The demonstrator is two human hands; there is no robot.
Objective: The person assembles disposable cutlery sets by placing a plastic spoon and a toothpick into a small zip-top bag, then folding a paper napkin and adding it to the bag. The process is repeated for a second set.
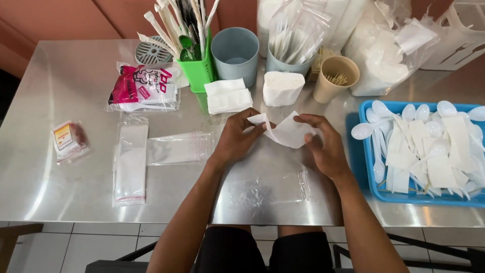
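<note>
My left hand and my right hand hold a white paper napkin between them over the steel table. The left fingers pinch its folded left corner and the right fingers grip its right edge. A clear plastic sleeve lies flat on the table just below my hands. Two stacks of white napkins sit just beyond the hands.
A blue tray with white plastic spoons and folded napkins stands at the right. Clear sleeves lie at the left, next to a pink-and-white packet and a small packet. Behind are a green holder, grey cups, a toothpick cup and plastic bags.
</note>
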